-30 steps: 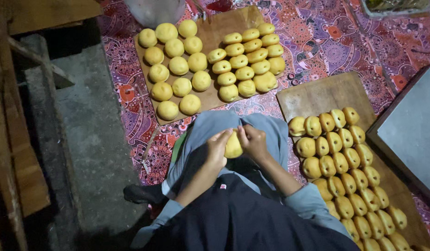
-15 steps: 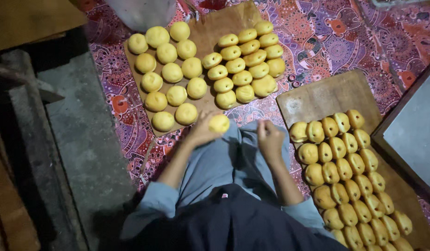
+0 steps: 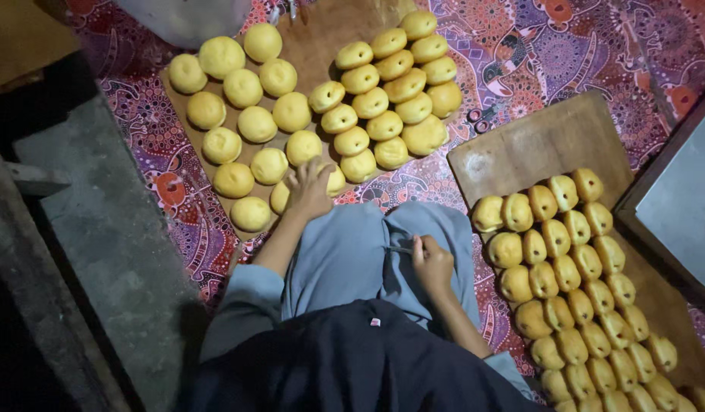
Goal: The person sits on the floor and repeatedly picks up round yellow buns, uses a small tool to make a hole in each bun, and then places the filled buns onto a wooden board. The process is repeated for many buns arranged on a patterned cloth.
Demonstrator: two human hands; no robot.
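Patterned floor mat (image 3: 566,53) carries two wooden boards: far board (image 3: 306,46) with yellow dough balls, right board (image 3: 535,145) with shaped rows. Change vs a second ago: both hands were together on one dough piece at the lap; now left hand (image 3: 310,187) is out at the far board's near edge, fingers curled down over that dough piece (image 3: 333,179), setting it beside the others. Right hand (image 3: 432,263) has dropped to the lap, loosely closed, nothing visibly held. Reads as: piece placed, hands free.
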